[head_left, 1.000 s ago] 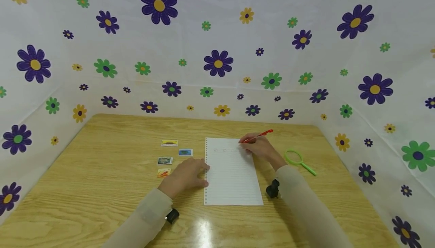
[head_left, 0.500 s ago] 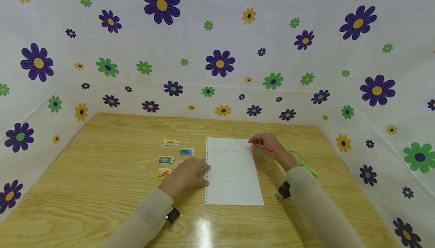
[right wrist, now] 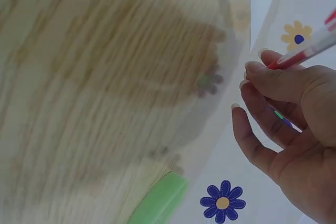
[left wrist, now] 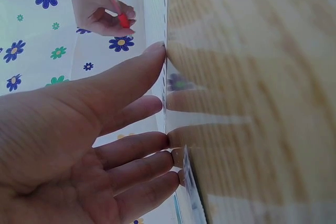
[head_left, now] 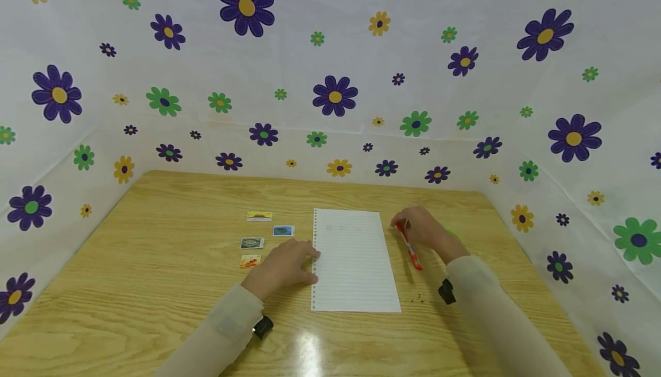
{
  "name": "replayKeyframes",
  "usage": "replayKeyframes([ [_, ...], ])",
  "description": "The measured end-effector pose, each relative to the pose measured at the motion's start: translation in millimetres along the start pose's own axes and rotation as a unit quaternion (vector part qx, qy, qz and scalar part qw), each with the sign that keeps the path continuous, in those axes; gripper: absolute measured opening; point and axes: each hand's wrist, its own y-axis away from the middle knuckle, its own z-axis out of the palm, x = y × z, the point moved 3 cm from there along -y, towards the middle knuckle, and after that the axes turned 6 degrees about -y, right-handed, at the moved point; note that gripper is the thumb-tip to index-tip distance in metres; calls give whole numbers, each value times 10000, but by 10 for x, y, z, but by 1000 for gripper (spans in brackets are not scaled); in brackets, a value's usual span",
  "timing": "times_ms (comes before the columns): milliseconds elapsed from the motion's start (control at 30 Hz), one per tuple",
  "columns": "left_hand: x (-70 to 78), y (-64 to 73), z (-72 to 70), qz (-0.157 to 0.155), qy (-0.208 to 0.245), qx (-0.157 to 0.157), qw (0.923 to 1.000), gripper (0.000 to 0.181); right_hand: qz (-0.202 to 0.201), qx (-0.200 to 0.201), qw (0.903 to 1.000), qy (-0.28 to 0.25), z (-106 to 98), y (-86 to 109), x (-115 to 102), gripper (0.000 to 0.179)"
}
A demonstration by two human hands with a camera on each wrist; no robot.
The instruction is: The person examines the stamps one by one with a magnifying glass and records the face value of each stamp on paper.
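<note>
Red pen (head_left: 410, 250) right of lined sheet (head_left: 355, 273), pinched by fingers of right hand (head_left: 422, 229); left hand (head_left: 281, 268) grasps nothing, fingers extended, touching sheet's left edge. Likely setting pen aside: best lowered flat, clear of sheet, released gently. Count: one pen, one sheet, four cards (head_left: 252, 243), one mostly hidden green object (right wrist: 159, 201).

- Lined sheet (head_left: 353, 268): the writing (head_left: 343, 228) on its upper part is too small and faint to read surely.
- Right of the sheet, a green object (head_left: 453, 233) is mostly hidden behind the right hand (head_left: 422, 229); the right wrist view's lower edge cuts it off.
- Also right of the sheet, the red pen (right wrist: 310, 49) is cut off by that view's right edge.
- Beside the sheet's lower right corner, dark specks (head_left: 420, 299) are too small to identify.
- Left of the sheet, small cards (head_left: 252, 243) show unreadable print.
</note>
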Motion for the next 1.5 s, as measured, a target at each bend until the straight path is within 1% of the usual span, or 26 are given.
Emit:
replayKeyframes([
  [133,2,2,-2,9,-4,3,10000,51,80,-52,9995,314,17,27,51,35],
  [267,0,0,3,16,-12,7,10000,51,171,-109,9988,438,16,57,72,37],
  [400,2,-5,2,16,-16,6,10000,52,200,-113,9986,476,19,73,103,37],
  [600,6,-3,1,-1,9,18,10000,52,117,4,9988,485,27,95,141,35],
  [733,3,-4,6,-8,2,12,10000,52,107,13,9990,444,31,104,173,36],
  [933,-1,-5,12,-18,-31,-21,10000,52,-29,22,9992,395,31,113,202,37],
  [1067,4,-4,6,-7,-57,-43,10000,52,-340,176,9986,366,16,134,179,38],
  [1133,7,-2,2,-12,-51,-52,10000,52,-358,163,9987,322,2,143,164,38],
  [1167,8,-1,1,-17,-40,-63,10000,52,-326,121,9989,307,-5,145,161,38],
  [1233,8,1,2,-25,-29,-72,10000,51,-120,-28,9996,239,-17,144,159,38],
  [1333,6,-4,3,-29,-31,-73,10000,51,305,-294,9989,193,-11,128,171,37],
  [1500,3,-4,4,-15,-14,-73,10000,51,594,-519,9963,327,8,105,192,34],
])
